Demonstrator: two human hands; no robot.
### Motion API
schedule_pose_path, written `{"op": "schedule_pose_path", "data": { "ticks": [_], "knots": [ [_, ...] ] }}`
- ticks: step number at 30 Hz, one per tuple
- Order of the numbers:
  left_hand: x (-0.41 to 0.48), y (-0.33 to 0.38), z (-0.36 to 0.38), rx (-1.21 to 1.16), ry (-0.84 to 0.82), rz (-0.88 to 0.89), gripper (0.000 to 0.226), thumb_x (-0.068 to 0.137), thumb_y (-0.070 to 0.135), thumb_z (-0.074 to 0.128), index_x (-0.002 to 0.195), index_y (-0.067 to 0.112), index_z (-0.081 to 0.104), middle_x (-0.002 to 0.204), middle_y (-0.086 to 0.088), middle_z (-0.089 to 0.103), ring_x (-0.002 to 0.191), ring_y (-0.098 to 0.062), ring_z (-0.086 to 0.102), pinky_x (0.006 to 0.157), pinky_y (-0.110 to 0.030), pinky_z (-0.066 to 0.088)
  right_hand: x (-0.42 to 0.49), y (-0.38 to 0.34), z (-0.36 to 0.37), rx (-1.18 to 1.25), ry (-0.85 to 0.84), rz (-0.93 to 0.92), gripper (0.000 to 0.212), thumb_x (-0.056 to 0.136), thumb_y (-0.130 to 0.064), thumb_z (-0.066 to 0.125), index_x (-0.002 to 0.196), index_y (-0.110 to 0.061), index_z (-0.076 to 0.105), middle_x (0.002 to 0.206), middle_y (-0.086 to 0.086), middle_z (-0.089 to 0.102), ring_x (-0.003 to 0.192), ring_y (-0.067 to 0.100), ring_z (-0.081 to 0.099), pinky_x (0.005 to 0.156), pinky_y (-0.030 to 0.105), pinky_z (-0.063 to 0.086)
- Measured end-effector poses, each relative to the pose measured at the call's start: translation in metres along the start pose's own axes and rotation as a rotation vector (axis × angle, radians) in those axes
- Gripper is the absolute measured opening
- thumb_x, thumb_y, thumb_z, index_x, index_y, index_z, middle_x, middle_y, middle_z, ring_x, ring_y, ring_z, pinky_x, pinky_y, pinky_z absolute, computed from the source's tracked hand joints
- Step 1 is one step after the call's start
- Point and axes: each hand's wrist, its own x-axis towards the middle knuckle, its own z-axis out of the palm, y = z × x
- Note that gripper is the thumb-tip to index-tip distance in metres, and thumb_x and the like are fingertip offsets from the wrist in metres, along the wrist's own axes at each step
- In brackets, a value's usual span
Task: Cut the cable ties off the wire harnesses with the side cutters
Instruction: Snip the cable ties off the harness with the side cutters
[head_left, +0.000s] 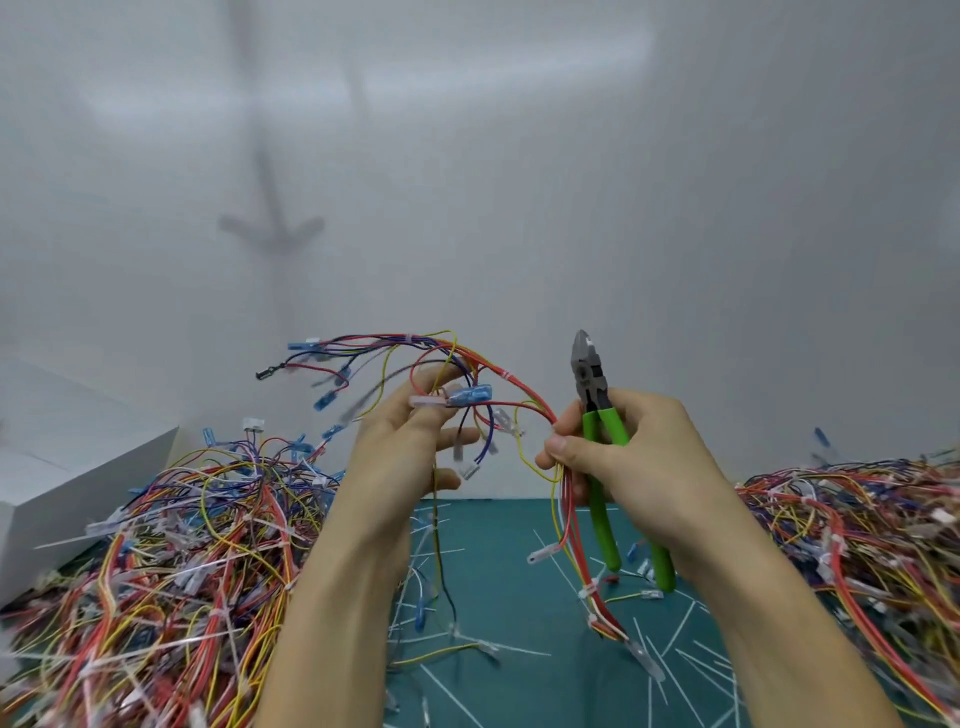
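Over the teal cutting mat (511, 587), the right hand (641, 457) grips green-handled side cutters (592, 387) and the multicoloured wire harness (501, 372); the left hand (400, 449) pinches its wires.

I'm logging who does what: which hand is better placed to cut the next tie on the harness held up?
Right. The right hand holds the side cutters by the green handles, head up beside the harness. The left hand holds the same harness, so it likely just steadies it.
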Motion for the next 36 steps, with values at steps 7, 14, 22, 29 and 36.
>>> {"op": "schedule_pose_path", "data": {
  "ticks": [7,14,22,29,36],
  "knots": [
    [-0.003,0.006,0.000,-0.083,-0.062,-0.070,0.024,0.100,0.025,0.047,0.103,0.021,0.071,0.104,0.009,0.076,0.094,-0.011,0.073,0.041,-0.013,0.039,0.002,0.006,0.002,-0.068,-0.023,0.008,0.016,0.086,-0.005,0.071,0.079,-0.016,0.063,0.073,0.001,0.076,0.060,0.016,0.063,0.065,0.034,0.056],
    [0.000,0.009,-0.001,-0.732,-0.280,-0.292,0.057,0.085,-0.006,0.037,0.142,-0.013,0.035,0.134,-0.026,0.057,0.118,-0.037,0.062,0.095,-0.045,0.054,0.004,0.010,0.005,-0.144,-0.035,0.013,0.016,0.079,-0.013,0.079,0.074,-0.018,0.065,0.068,0.000,0.071,0.053,0.015,0.061,0.064,0.037,0.055],
    [0.003,0.002,-0.005,-0.964,-0.319,-0.181,0.048,0.071,-0.004,0.040,0.117,0.011,0.040,0.135,-0.017,0.050,0.131,-0.039,0.050,0.096,-0.063,0.047,0.001,0.007,0.008,-0.239,-0.125,-0.016,0.010,0.083,-0.030,0.074,0.078,-0.024,0.068,0.069,-0.004,0.068,0.055,0.008,0.063,0.061,0.028,0.057],
    [0.004,0.004,-0.008,-0.852,-0.306,-0.196,0.045,0.083,0.007,0.049,0.128,0.003,0.050,0.129,-0.020,0.063,0.123,-0.039,0.058,0.086,-0.050,0.057,0.002,0.006,0.006,-0.147,-0.025,-0.010,0.017,0.091,-0.033,0.065,0.081,-0.020,0.068,0.073,-0.005,0.073,0.057,0.013,0.066,0.065,0.032,0.055],
    [0.006,0.004,0.001,-0.654,-0.117,-0.097,0.029,0.096,0.006,0.051,0.123,-0.004,0.057,0.118,-0.010,0.071,0.112,-0.027,0.067,0.070,-0.022,0.060,0.002,0.006,-0.003,-0.155,-0.055,0.021,0.023,0.090,-0.043,0.064,0.085,-0.021,0.069,0.076,-0.007,0.073,0.057,0.009,0.065,0.062,0.030,0.053]
  ]
}}
